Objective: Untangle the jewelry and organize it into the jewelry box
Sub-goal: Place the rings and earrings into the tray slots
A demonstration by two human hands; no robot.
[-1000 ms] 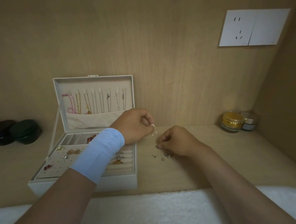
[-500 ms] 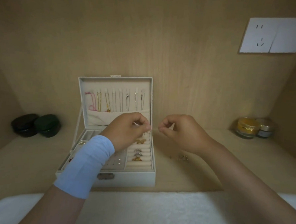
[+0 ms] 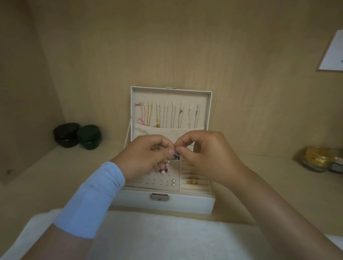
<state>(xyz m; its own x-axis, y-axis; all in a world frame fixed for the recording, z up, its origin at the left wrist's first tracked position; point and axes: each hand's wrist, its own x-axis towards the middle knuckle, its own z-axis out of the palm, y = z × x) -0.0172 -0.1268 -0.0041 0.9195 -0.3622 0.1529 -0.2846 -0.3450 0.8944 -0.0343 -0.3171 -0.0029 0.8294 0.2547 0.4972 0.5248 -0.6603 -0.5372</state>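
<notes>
From the head camera, the jewelry box (image 3: pixel 182 205) stands open on the wooden shelf, its lid (image 3: pixel 170 95) upright against the back wall with necklaces (image 3: pixel 167 115) hanging inside it. Both hands hover over the tray. The left hand (image 3: pixel 145 154), with a pale blue sleeve (image 3: pixel 95 197) on its wrist, and the right hand (image 3: pixel 207 155) meet fingertip to fingertip. Each has its fingers curled and thumb and forefinger pinching a tiny piece (image 3: pixel 175 150), too small to make out. Pearl studs (image 3: pixel 173 182) sit in the earring panel, and a gold ring (image 3: pixel 191 182) sits in the ring rolls. Two dark cases (image 3: pixel 77 135) stand to the left and two jars (image 3: pixel 322 160) to the right. A white cloth (image 3: pixel 161 238) lies in front.
</notes>
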